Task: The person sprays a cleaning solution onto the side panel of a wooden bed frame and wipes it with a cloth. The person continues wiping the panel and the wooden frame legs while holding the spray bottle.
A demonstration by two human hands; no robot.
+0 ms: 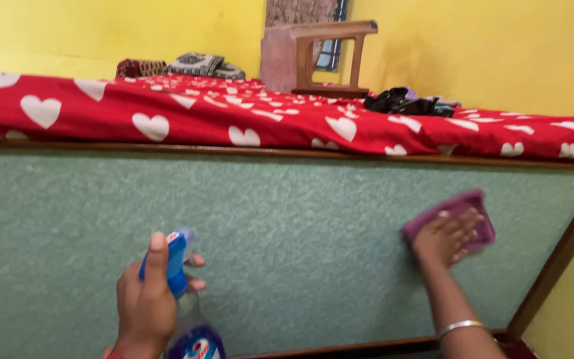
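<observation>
My left hand (146,299) grips a spray bottle (178,262) with a blue trigger head and a clear body, held upright in front of a green textured panel (287,233) on the side of a bed. My right hand (443,238) presses a purple cloth (478,211) flat against the right part of that panel, fingers spread over the cloth. A silver bangle (458,326) circles my right wrist.
A red bedsheet with white hearts (267,119) covers the bed above the panel. On it lie a small wooden stool on its side (327,56), dark clothes (406,103) and folded patterned fabric (197,64). A wooden frame (559,256) borders the panel; yellow walls stand behind.
</observation>
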